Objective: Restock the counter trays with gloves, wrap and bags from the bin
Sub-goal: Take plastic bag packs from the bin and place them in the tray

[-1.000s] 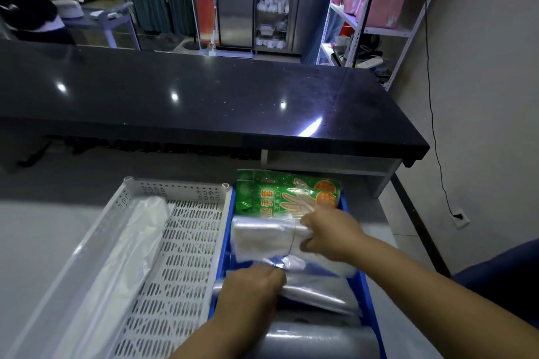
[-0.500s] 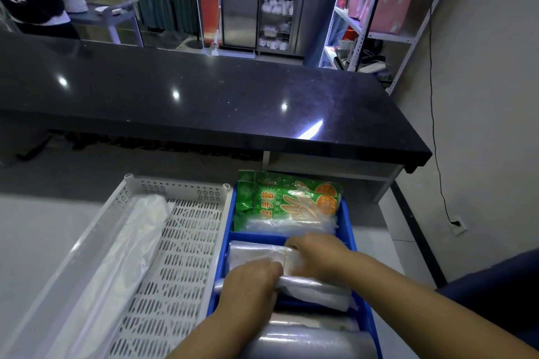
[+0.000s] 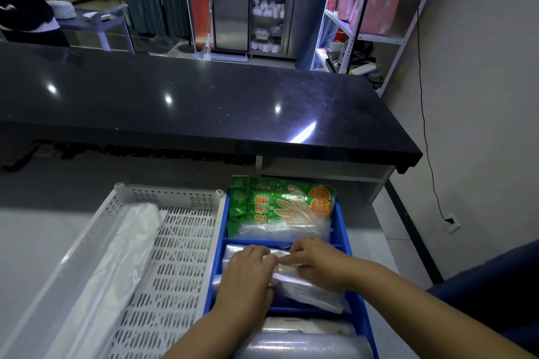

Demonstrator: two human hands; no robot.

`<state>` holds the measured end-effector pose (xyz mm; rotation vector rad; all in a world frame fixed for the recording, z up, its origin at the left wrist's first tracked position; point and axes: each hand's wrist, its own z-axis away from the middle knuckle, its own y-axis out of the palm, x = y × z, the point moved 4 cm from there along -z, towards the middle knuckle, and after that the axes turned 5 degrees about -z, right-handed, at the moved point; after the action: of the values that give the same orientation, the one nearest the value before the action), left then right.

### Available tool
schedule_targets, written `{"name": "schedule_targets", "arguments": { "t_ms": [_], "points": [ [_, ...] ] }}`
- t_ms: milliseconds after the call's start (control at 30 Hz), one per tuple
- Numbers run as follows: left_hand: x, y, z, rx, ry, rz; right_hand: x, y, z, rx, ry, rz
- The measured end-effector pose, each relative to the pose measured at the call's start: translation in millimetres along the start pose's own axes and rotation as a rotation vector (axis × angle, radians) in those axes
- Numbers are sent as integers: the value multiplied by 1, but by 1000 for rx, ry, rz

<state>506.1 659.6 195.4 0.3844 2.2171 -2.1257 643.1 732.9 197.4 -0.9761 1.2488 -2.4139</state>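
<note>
Now, the arms: both forearms reach in from the bottom edge and meet over the blue tray (image 3: 341,227), palms down.
Left hand (image 3: 248,274): knuckles up, fingers bent down over the near-left part of the bag bundle (image 3: 306,285), gripping it.
Right hand (image 3: 316,264): fingers curled onto the bag bundle's far edge, holding it, close to the left hand.
White basket (image 3: 169,194): rigid slotted plastic, just left of the blue tray; a long clear film (image 3: 122,248) lies along its left side.
Glove packets (image 3: 277,207): shiny green printed pouches in the far compartment, overhanging its rim.
Wrap roll (image 3: 300,345): smooth glossy cylinder in the near compartment.
Bag bundle: clear, crinkled plastic folded flat, lying in the middle compartment.
Hidden: both hands' fingertips are tucked against the plastic; the bag bundle's middle is covered; the wrap roll is cut off by the frame.
</note>
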Motion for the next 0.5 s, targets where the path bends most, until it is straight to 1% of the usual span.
{"name": "schedule_targets", "arguments": {
  "t_ms": [67, 100, 200, 233, 300, 333, 367, 433, 500],
  "points": [
    [3, 3, -5, 27, -13, -1, 0, -1, 6, -20, 36, -51],
    [4, 4, -6, 45, -10, -13, -1, -4, 9, -71, 69, -49],
    [6, 7, -9, 71, 0, -16, -11, -9, 21, -263, 261, 7],
    [6, 7, -10, 69, 2, -18, -11, -7, 24, -287, 305, 49],
    [6, 7, -11, 62, 6, -25, -6, -2, 22, -228, 298, 267],
    [6, 7, -10, 60, 6, -26, -3, 4, 19, -157, 289, 362],
    [6, 8, -9, 56, 5, -23, -3, 11, 15, -93, 300, 408],
    [6, 11, -7, 49, 6, -22, -7, 18, 7, -48, 402, 346],
    [7, 13, -5, 37, 15, -23, -8, 20, 2, -73, 530, 161]
  ]
}}
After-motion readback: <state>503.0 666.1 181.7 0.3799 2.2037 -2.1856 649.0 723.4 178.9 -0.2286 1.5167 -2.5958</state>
